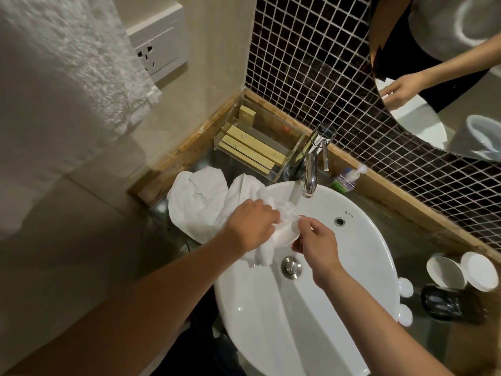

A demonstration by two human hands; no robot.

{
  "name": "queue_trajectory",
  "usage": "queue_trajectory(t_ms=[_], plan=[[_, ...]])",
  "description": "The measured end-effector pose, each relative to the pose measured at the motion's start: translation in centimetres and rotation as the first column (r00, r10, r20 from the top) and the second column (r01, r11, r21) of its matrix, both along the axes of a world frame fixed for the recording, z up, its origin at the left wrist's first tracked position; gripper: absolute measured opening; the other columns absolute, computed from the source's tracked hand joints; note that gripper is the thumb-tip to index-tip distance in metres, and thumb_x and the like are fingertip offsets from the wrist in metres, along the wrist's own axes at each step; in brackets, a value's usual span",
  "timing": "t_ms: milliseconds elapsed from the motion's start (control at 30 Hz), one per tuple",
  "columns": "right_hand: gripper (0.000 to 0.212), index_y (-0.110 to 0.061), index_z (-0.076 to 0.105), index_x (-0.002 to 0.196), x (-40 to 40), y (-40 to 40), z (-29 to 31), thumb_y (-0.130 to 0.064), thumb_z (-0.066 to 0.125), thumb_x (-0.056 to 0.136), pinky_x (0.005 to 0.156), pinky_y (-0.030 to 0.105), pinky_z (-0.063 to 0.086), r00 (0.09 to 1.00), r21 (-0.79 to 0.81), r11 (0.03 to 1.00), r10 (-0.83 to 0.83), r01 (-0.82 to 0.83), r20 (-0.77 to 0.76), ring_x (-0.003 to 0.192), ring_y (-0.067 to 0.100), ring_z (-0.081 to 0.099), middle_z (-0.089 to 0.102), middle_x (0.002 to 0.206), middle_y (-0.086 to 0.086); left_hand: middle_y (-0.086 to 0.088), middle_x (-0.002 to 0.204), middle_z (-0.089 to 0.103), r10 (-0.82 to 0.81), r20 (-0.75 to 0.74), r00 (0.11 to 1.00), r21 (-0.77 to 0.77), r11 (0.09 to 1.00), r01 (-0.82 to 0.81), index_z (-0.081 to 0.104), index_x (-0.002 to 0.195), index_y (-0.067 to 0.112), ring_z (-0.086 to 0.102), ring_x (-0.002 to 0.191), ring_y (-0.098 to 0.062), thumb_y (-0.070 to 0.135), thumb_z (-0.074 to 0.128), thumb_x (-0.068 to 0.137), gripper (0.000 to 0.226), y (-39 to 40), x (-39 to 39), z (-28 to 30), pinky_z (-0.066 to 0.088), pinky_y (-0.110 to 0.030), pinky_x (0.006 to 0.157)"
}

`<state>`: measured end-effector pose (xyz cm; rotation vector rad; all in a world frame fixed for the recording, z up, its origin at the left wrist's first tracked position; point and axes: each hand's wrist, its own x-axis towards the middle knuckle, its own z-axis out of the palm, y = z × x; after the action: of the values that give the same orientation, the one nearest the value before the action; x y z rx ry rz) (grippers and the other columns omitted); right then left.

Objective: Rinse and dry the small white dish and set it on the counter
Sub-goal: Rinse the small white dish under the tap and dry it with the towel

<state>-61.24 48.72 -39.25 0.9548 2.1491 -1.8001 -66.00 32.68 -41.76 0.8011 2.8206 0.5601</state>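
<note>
Glossy white ceramic basin [339,267], polished chrome tap [311,169], fluffy terry cloth [200,204], matt white dish [287,236].

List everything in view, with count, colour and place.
small dish: 1, white, between the hands over the basin
towel: 1, white, on the counter left, draped into the basin
basin: 1, white, centre
tap: 1, chrome, behind basin, running
clear tray: 1, holding tan boxes, back left
cups: 2, white, right counter
black dish: 1, right counter
left hand: holding towel
right hand: on dish
</note>
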Motion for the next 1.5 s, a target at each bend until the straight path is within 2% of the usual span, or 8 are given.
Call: queue_trajectory(t_ms=[267,500,700,800,900,1033,1300,1500], plan=[[0.022,-0.018,0.073,0.106,-0.2,-0.7,0.3,-0.017,0.052,0.099,0.062,0.034,0.057,0.997,0.066,0.995,0.079,-0.078,-0.005,0.062,0.018,0.060,0.070,0.088,0.006,-0.002,0.138,0.049,-0.014,0.002,1.000,-0.042,0.999,0.014,0.026,0.149,0.029,0.049,0.116,-0.020,0.030,0.065,0.089,0.071,-0.4,-0.7,-0.4,0.041,-0.034,0.098],[0.022,-0.021,0.073,0.105,0.0,-0.9,-0.3,-0.020,0.053,0.098,0.074,0.048,0.059,0.997,0.084,0.993,0.078,-0.078,0.006,0.066,0.020,0.063,0.072,0.095,0.003,-0.007,0.117,0.050,-0.030,-0.039,0.999,-0.181,0.983,0.022,0.054,0.125,0.027,0.050,0.094,-0.020,0.007,0.068,0.082,0.049,-3.1,-2.4,0.4,0.056,-0.033,0.075],[0.019,-0.021,0.072,0.109,-1.7,-0.6,-0.2,-0.022,0.054,0.100,0.074,0.044,0.062,0.999,0.092,0.995,0.030,-0.028,-0.027,0.074,0.022,0.064,0.068,0.096,-0.001,-0.010,0.140,0.044,-0.014,-0.165,0.986,-0.295,0.955,-0.036,0.055,0.131,0.028,0.041,0.123,-0.027,0.030,0.058,0.091,0.040,-5.1,-2.9,1.0,0.040,-0.038,0.100],[0.019,-0.023,0.071,0.107,-2.2,-0.8,-0.5,-0.022,0.054,0.100,0.074,0.044,0.062,0.999,0.092,0.995,0.028,-0.025,-0.026,0.077,0.024,0.065,0.068,0.094,-0.001,-0.009,0.152,0.030,0.077,-0.017,0.997,-0.266,0.961,-0.079,0.041,0.139,0.031,0.031,0.135,-0.031,0.053,0.047,0.092,0.052,-5.0,-1.9,0.7,0.036,-0.047,0.106],[0.019,-0.024,0.070,0.108,-2.4,-1.1,-0.9,-0.022,0.053,0.101,0.070,0.039,0.062,0.999,0.094,0.995,0.039,-0.037,-0.022,0.084,0.023,0.065,0.066,0.097,-0.004,-0.009,0.150,0.028,0.150,0.116,0.982,-0.228,0.966,-0.120,0.031,0.142,0.032,0.041,0.126,-0.027,0.040,0.062,0.089,0.061,-4.6,-1.0,0.2,0.045,-0.037,0.097],[0.022,-0.023,0.070,0.114,-3.0,-1.6,-0.9,-0.025,0.054,0.100,0.068,0.034,0.060,0.999,0.084,0.995,0.047,-0.045,-0.017,0.089,0.022,0.065,0.066,0.101,-0.006,-0.011,0.142,0.035,0.142,0.065,0.988,-0.216,0.968,-0.125,0.034,0.141,0.031,0.045,0.123,-0.026,0.019,0.069,0.088,0.065,-4.0,-1.7,0.1,0.044,-0.034,0.100],[0.025,-0.021,0.070,0.120,-4.2,-2.2,-0.2,-0.027,0.056,0.099,0.066,0.032,0.059,0.998,0.063,0.997,0.050,-0.047,-0.035,0.094,0.024,0.065,0.065,0.108,-0.002,-0.012,0.155,0.019,0.148,-0.035,0.988,-0.397,0.906,-0.150,0.035,0.140,0.032,0.030,0.132,-0.031,0.035,0.076,0.079,0.074,-7.5,-4.1,0.0,0.038,-0.042,0.102],[0.024,-0.021,0.071,0.116,-4.2,-3.3,-0.4,-0.025,0.055,0.099,0.064,0.032,0.058,0.998,0.053,0.997,0.057,-0.055,-0.028,0.092,0.025,0.064,0.065,0.105,-0.002,-0.011,0.139,0.056,0.061,-0.181,0.982,-0.425,0.895,-0.134,0.066,0.123,0.033,0.063,0.113,-0.027,0.041,0.087,0.067,0.060,-9.0,-1.4,-2.1,0.055,-0.033,0.085]])
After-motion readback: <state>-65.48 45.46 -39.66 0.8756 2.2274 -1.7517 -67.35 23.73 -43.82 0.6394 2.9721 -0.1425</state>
